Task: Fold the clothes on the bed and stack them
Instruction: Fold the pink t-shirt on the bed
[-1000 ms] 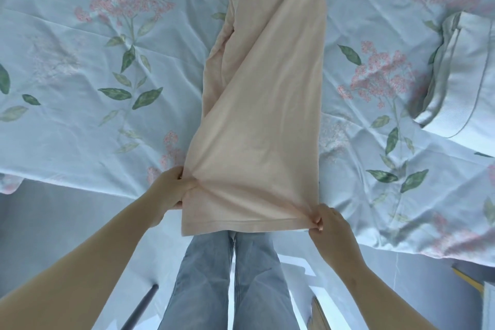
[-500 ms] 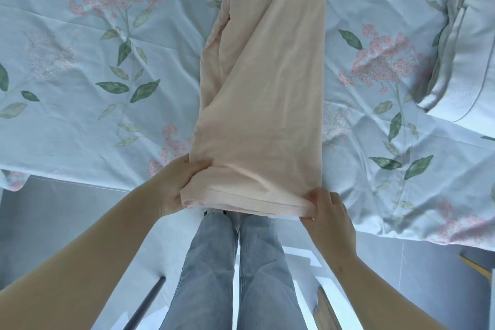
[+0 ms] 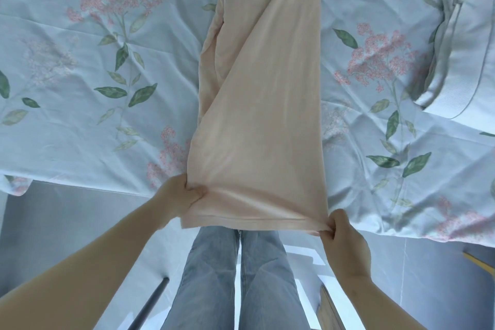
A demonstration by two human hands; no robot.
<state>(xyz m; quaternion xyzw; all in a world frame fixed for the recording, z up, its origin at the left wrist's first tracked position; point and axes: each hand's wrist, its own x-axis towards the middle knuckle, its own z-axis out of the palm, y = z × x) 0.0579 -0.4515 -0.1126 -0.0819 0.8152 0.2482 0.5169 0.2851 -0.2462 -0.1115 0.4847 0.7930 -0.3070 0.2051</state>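
Observation:
A peach garment (image 3: pixel 259 104), folded lengthwise into a long narrow strip, lies across the floral bed sheet (image 3: pixel 80 115) and runs out of view at the top. Its near hem hangs past the bed's edge over my jeans. My left hand (image 3: pixel 182 195) grips the hem's left corner. The right corner is pinched between the thumb and fingers of my right hand (image 3: pixel 342 238). The hem is stretched taut between the two hands.
A folded white garment (image 3: pixel 460 56) lies on the bed at the right. The bed edge runs across the frame just beyond my hands. My legs in blue jeans (image 3: pixel 241 281) stand against it, on a pale floor.
Half a second ago the near end was bunched and rolled up on the bed. Now both hands have drawn the hem back toward me and spread it flat and taut.

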